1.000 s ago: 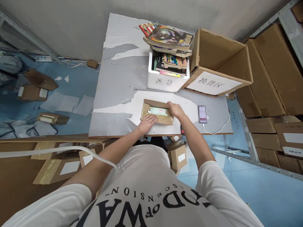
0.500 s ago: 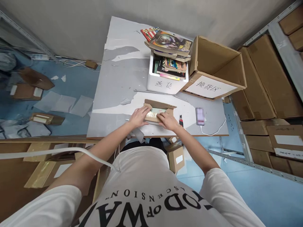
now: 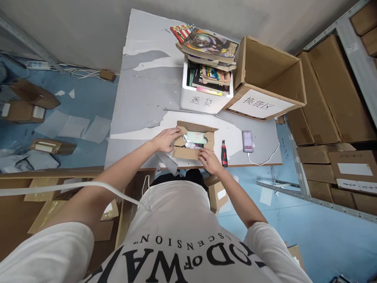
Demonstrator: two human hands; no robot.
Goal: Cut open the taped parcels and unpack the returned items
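Observation:
A small cardboard box lies with its lid flaps spread on the worktable. Inside it are a pale green packet and, in front of that, a crumpled whitish item too small to name. My left hand grips the box's left flap, fingers bent over its edge. At the front right corner, my right hand pinches the front flap between thumb and fingers. A red and black box cutter rests on the table just right of my right hand.
Behind the box stand a white bin filled with books and a large open carton. A phone on a white cable lies to the right. Shelves hold boxes at right; a big carton sits at lower left.
The front flap now lies folded toward me, and more of the contents shows. My left hand has shifted left to the side flap. The box cutter is more fully visible.

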